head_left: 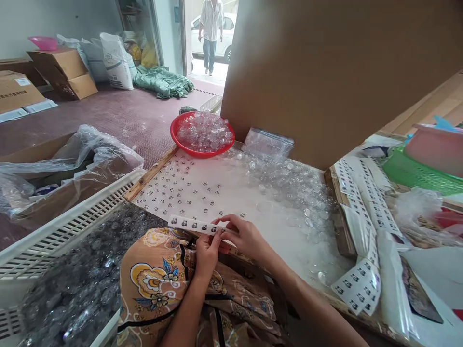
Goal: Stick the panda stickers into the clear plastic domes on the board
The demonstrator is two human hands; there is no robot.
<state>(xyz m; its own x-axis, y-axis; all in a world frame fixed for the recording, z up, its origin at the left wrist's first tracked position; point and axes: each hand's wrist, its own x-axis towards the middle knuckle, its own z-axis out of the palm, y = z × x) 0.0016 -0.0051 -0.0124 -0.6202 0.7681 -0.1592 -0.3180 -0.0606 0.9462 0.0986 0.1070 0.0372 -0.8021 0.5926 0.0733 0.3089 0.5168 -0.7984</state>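
A narrow white strip of panda stickers lies across my lap at the near edge of the white work table. My left hand grips the strip near its right end, thumb on top. Bent over that same end, the fingers of my right hand are pinched on it; their tips partly hide what is between them. Small black panda figures are spread over the table's left part. Clear round pieces cover much of its right side.
A red bowl heaped with clear balls stands at the table's far left corner. Left of my lap, a white crate holds many clear balls. More sticker sheets hang at the right. A large cardboard panel rises behind. A person is outside the doorway.
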